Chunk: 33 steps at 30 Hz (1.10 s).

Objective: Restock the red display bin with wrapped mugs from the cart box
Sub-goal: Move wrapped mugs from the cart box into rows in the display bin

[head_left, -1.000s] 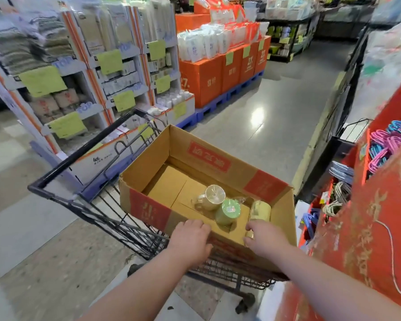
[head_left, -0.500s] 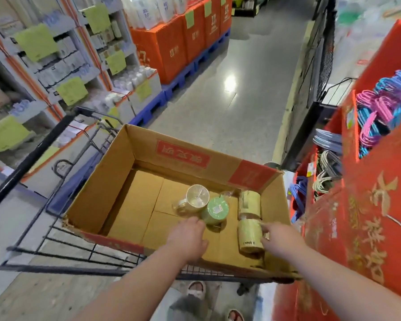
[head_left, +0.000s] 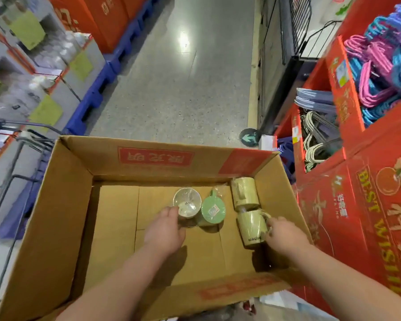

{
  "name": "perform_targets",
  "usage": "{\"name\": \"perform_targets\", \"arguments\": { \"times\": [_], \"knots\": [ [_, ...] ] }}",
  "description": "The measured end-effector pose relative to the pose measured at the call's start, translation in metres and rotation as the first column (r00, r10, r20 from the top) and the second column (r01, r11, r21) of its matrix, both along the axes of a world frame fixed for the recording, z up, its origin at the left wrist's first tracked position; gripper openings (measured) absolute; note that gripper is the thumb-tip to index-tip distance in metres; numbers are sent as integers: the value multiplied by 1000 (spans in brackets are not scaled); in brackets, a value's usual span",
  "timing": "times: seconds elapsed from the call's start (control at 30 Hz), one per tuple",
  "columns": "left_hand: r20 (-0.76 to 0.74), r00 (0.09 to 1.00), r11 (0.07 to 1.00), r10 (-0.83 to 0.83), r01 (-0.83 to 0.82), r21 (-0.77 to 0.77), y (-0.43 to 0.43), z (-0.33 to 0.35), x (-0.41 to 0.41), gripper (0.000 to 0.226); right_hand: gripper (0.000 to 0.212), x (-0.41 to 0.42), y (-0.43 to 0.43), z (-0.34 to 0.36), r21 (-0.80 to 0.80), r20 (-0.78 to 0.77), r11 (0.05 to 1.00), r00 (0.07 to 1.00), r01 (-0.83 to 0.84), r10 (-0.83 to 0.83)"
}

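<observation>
The open cardboard box (head_left: 56,205) sits in the cart and holds several plastic-wrapped mugs. My left hand (head_left: 164,230) curls around the near side of an upright pale mug (head_left: 186,203). A green mug (head_left: 213,210) stands right beside it. My right hand (head_left: 285,237) holds the handle side of a yellow mug (head_left: 250,228) lying on its side. A second yellow mug (head_left: 244,195) lies just beyond it, in the box's far right corner. The red display bin (head_left: 368,205) stands directly right of the box.
The black wire cart (head_left: 14,172) frames the box on the left. Red bins with grey hangers (head_left: 317,140) and pink and blue hangers (head_left: 380,72) stand to the right. Shelves and orange cartons (head_left: 97,17) on blue pallets line the left side of the grey aisle floor (head_left: 183,89).
Both hands have gone from the box's near rim down into the box, the left to the pale mug and the right to the near yellow mug. The view has tilted downward.
</observation>
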<state>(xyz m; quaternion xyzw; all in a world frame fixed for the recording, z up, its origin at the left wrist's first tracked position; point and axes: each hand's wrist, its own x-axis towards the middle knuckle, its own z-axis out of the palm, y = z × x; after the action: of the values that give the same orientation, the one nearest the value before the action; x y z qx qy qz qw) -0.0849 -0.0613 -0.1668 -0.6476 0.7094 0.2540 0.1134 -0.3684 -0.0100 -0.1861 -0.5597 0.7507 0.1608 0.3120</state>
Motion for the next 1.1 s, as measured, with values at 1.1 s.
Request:
{"name": "perform_targets", "arguments": {
  "times": [1.1],
  "knots": [
    [-137, 958, 967, 253, -255, 7, -28, -67, 26, 28, 22, 20, -10, -49, 82, 28, 894, 896, 440, -443]
  ]
}}
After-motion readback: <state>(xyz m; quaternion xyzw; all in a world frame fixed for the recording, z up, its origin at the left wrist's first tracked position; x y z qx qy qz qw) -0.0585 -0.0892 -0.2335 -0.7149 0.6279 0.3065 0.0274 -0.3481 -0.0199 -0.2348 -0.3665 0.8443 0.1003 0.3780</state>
